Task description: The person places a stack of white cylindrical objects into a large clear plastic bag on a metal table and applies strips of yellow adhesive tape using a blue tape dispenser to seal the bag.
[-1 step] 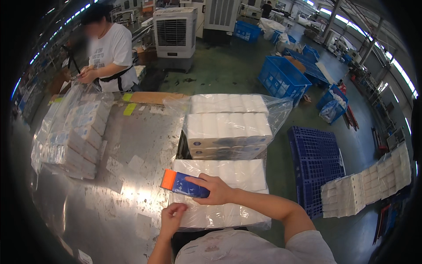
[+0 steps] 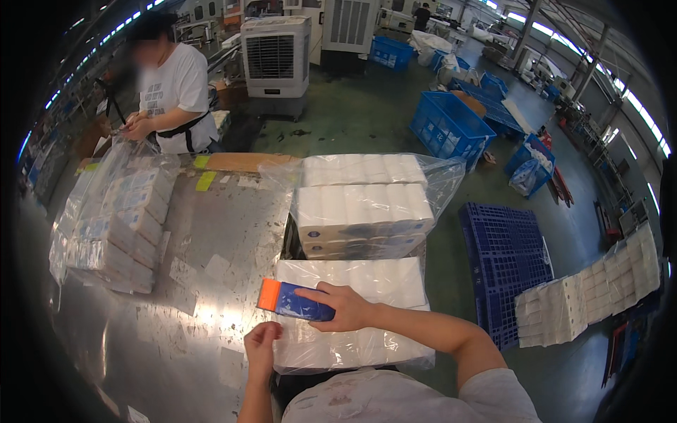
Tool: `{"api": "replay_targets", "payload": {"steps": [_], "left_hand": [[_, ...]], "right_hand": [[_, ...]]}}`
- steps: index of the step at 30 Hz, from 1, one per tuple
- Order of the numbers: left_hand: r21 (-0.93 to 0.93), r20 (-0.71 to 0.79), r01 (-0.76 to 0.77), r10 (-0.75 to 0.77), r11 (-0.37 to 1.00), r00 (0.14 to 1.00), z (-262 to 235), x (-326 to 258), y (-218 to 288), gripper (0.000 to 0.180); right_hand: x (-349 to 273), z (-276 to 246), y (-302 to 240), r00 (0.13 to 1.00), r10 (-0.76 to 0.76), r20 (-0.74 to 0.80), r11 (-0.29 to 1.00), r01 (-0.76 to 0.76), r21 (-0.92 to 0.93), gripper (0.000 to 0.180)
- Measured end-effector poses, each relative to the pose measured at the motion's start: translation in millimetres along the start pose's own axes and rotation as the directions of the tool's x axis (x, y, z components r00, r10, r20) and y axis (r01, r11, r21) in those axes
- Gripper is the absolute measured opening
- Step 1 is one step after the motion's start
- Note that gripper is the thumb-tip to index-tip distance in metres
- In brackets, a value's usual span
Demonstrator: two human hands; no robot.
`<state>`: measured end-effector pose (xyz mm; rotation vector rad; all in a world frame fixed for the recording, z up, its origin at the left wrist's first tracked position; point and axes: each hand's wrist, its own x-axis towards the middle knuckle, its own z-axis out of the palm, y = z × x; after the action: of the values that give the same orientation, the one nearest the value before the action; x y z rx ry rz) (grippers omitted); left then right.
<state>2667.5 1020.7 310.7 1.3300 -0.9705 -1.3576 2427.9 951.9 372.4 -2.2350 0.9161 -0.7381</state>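
Observation:
My right hand (image 2: 343, 307) grips a blue hand-held tool with an orange end (image 2: 296, 299), above a clear-wrapped pack of white paper rolls (image 2: 381, 345) in front of me. The tool's orange end points left; I cannot make out its exact kind. My left hand (image 2: 261, 347) is by the near pack's left edge, with thumb and fingers pinched together. What they hold, if anything, is too small to tell. Just beyond, more white rolls (image 2: 363, 204) stand stacked inside an open clear plastic bag (image 2: 448, 173).
A scuffed metal table (image 2: 204, 261) spreads to the left, carrying another bagged stack of rolls (image 2: 116, 247). At the far left a person (image 2: 176, 92) handles that bag. On the right are a blue pallet (image 2: 504, 261), more wrapped rolls (image 2: 557, 310) and a blue crate (image 2: 451, 127).
My left hand has shifted left, from over the pack's corner to its edge. The right hand still holds the blue tool in nearly the same place.

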Motion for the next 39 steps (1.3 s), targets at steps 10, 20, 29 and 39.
{"api": "replay_targets", "payload": {"steps": [10,20,29,39], "left_hand": [[-0.448,0.218,0.252,-0.169,0.858,0.961,-2.5,60.3,11.1,0.025],[-0.32,0.15,0.133,-0.088,0.938,0.985,-29.1,70.4,1.2,0.022],[0.207,-0.112,0.108,-0.086,0.972,0.99,-9.4,106.9,-69.6,0.031],[0.816,-0.132,-0.038,0.249,0.577,0.96,-1.7,66.6,-40.1,0.032]], "right_hand": [[3.2,-0.2,-3.7,0.985,-0.119,0.125,0.988,0.129,-0.081,0.069],[4.1,-25.0,-31.1,0.971,-0.111,0.21,0.962,0.159,-0.224,0.067],[-17.2,-63.1,-14.3,0.903,0.164,0.397,0.873,0.055,-0.485,0.061],[-2.0,-66.3,1.0,0.866,0.208,0.455,0.896,0.018,-0.444,0.057]]}}
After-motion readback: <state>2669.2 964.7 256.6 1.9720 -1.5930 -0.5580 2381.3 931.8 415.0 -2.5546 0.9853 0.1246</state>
